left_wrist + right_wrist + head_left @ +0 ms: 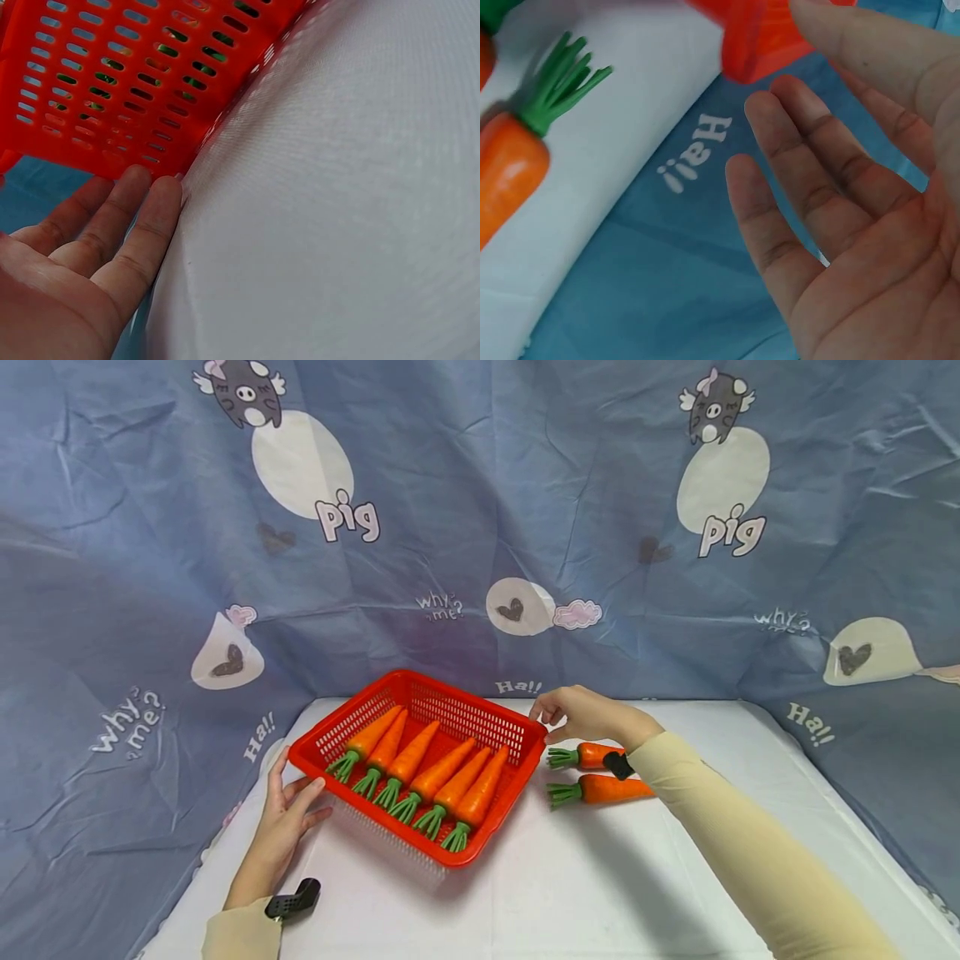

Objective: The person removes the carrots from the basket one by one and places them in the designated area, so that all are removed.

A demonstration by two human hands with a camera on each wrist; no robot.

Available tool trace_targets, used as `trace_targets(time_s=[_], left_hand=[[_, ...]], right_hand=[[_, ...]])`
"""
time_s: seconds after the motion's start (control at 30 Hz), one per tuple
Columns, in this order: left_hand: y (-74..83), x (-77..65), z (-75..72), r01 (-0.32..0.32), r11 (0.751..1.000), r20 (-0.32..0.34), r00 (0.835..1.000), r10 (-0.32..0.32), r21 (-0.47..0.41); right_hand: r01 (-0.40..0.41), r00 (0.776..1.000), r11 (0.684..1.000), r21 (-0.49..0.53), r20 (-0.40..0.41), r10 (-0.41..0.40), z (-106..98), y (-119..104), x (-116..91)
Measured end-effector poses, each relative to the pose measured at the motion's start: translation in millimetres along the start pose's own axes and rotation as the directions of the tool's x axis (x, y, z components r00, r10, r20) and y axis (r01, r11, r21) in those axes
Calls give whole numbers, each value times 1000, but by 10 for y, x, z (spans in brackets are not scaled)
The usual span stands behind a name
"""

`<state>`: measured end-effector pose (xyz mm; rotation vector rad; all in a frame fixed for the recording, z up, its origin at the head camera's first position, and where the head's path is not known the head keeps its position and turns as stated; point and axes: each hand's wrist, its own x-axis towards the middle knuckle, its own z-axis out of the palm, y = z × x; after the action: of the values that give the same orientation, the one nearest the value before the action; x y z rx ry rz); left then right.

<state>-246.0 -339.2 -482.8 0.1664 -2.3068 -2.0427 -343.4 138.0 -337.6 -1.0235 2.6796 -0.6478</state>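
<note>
A red plastic basket [480, 852] with slotted walls stands at an angle on the white table, holding several orange carrots [414, 760] with green tops, side by side. My left hand [281, 827] holds its left corner, thumb at the rim and fingers along the outer wall. In the left wrist view, those fingertips [161, 199] touch the basket's lower corner. At the far right corner my right hand [585, 714] pinches the rim with thumb and index finger. Its other fingers [802, 157] are loosely extended beside the basket in the right wrist view.
Two more carrots lie right of the basket: one [600, 755] partly under my right wrist, the other [611, 789] nearer. Behind the table hangs a blue printed cloth [420, 552]. White table surface [555, 893] extends in front of the basket.
</note>
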Motion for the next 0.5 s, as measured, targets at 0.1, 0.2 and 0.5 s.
trace_targets(time_s=[0.1, 0.2, 0.5], left_hand=[[-18, 9, -2, 0, 1000, 3, 1000, 0, -6], [-24, 14, 0, 1, 1000, 0, 1000, -1, -11], [3, 10, 5, 11, 1000, -9, 1000, -11, -3]], right_hand=[[-11, 999, 1000, -3, 32, 11, 2, -68, 104], [-19, 998, 1000, 1, 60, 19, 10, -141, 196], [40, 990, 998, -53, 134, -32, 129, -305, 459]])
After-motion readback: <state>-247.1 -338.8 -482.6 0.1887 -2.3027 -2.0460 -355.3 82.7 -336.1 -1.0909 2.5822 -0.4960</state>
